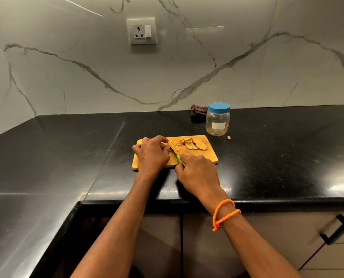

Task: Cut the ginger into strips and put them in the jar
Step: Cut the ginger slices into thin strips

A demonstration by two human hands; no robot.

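Head view, looking down at a black counter point(66, 157) with a wooden cutting board point(211, 155) sat near the front edge.

Left hand point(152, 155) planted on the left part of the board, fingers point(159, 139) curled down and bunched at the tips, pinning a bit of ginger right beside the blade. Can't really see that bit, mostly hidden under the fingertips.

Right hand point(197, 173) wrapped tight round the green handle of a knife point(176, 155), fingers fully clenched on it, only a sliver of green poking out. Blade angled up and left across the board, tip tucked in against the left fingertips.

A few thin ginger strips point(174, 145) lying just right of the blade, and a small heap of ginger slices point(195, 145) further right, all on the board's far half.

Clear jar point(217, 122) with a blue lid on, standing upright on the counter just behind the board's far right corner, not touching. Dark cloth point(198, 113) bunched up behind it by the wall. Orange bracelet point(224, 214) on the right wrist.
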